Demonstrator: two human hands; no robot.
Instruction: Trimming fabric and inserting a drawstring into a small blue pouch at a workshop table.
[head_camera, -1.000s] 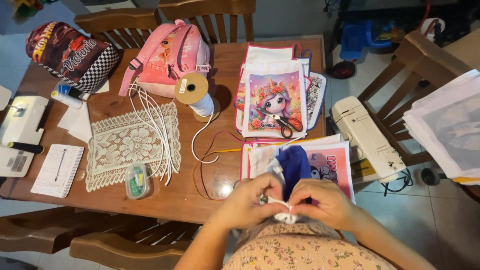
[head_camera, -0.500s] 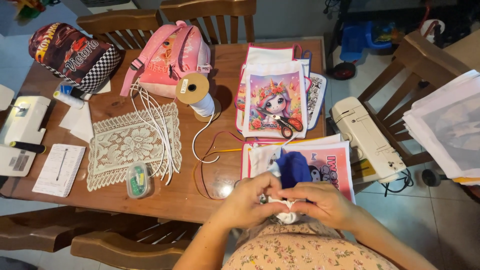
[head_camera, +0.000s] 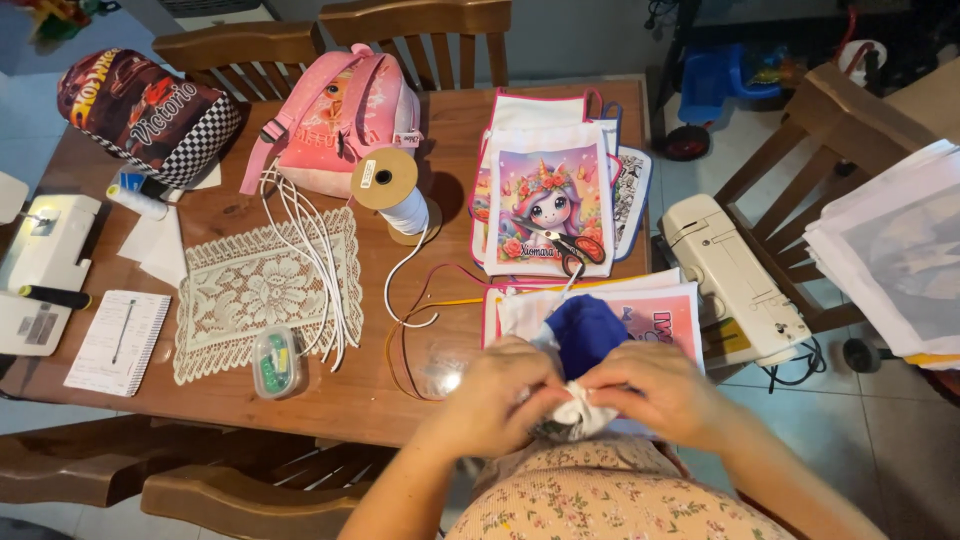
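My left hand (head_camera: 498, 395) and my right hand (head_camera: 655, 393) meet at the table's near edge, both pinching a bunched piece of white fabric (head_camera: 583, 412). A blue cloth part (head_camera: 583, 330) sticks up just behind my fingers. Under it lies a pink-edged printed bag (head_camera: 660, 310). A stack of printed drawstring bags (head_camera: 550, 195) with a cartoon unicorn girl lies further back, with red-handled scissors (head_camera: 580, 252) on its lower edge. A spool of white cord (head_camera: 392, 190) stands to the left of the stack.
A wooden table (head_camera: 450, 130) holds a pink backpack (head_camera: 345, 110), a dark checkered backpack (head_camera: 150, 110), a lace doily (head_camera: 260, 290), loose white cords (head_camera: 310, 250), a small plastic box (head_camera: 275, 362) and a notepad (head_camera: 118, 340). White sewing machines sit at left (head_camera: 40, 270) and right (head_camera: 730, 275). Wooden chairs surround the table.
My hands have drawn slightly closer together over the white fabric. The rest of the table is unchanged.
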